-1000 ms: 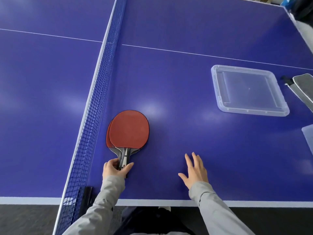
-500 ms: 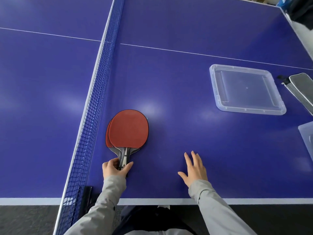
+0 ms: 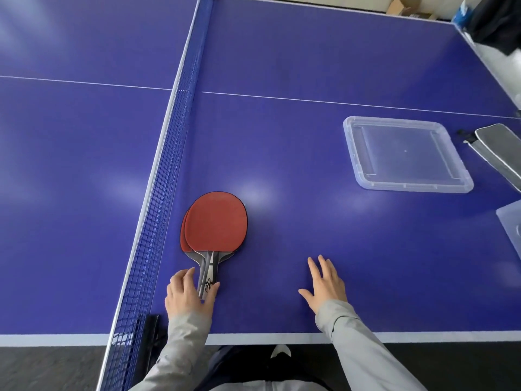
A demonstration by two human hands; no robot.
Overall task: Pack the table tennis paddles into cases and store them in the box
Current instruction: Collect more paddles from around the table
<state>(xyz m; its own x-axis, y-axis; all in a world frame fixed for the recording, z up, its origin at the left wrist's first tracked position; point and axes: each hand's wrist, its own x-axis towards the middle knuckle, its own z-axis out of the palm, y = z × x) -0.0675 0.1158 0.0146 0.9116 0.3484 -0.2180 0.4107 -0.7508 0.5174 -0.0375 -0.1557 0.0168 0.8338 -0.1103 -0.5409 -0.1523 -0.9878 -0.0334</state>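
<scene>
- Loose light-grey long sleeves: left sleeve (image 3: 180,342), right sleeve (image 3: 362,348).
- Left hand (image 3: 187,294) and right hand (image 3: 327,286) are bare.
- Dark trousers (image 3: 239,365), white shoe toe (image 3: 280,351).

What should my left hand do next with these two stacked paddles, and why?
Probably lift the paddles by their handles and carry them right. The left hand pinches the handles between thumb and fingers, the stack lies flat beside the net, and the gray case sits at the far right edge. The right hand rests open on the table, free to help.
</scene>
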